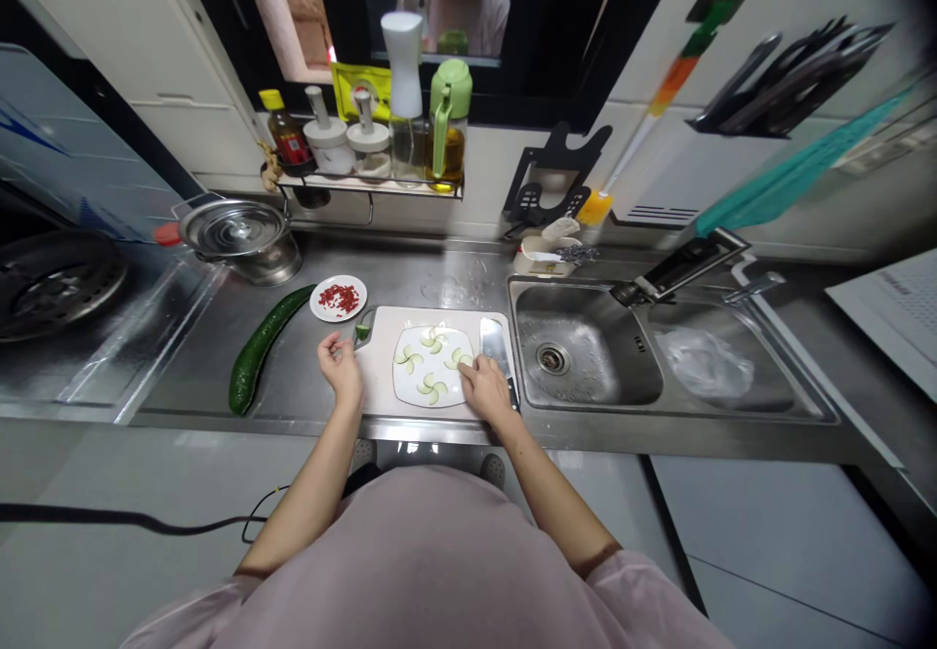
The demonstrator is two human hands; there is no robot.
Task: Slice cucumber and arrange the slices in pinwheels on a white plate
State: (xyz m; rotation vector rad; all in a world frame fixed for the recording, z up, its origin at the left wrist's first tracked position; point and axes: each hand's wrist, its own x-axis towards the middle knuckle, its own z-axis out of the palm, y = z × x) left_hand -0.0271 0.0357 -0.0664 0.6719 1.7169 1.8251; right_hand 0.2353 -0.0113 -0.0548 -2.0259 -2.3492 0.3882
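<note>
A white square plate (420, 376) lies on the pale cutting board (378, 376), with several green-edged slices (432, 341) arranged on it in curved clusters. My right hand (484, 387) reaches over the plate's right edge, a finger touching the right cluster; its other fingers are partly bent. A knife (493, 339) rests on the board beside this hand, its handle partly covered. My left hand (340, 366) hovers at the board's left edge with curled fingers; whether it holds anything is unclear. Near it, a green piece (361, 332) lies by the board's handle.
A small white plate of red bits (339, 299) and a long green cucumber (264, 348) lie left of the board. A steel pot (253, 239) stands behind them. The double sink (590, 342) is to the right; a bottle rack (373, 182) hangs behind.
</note>
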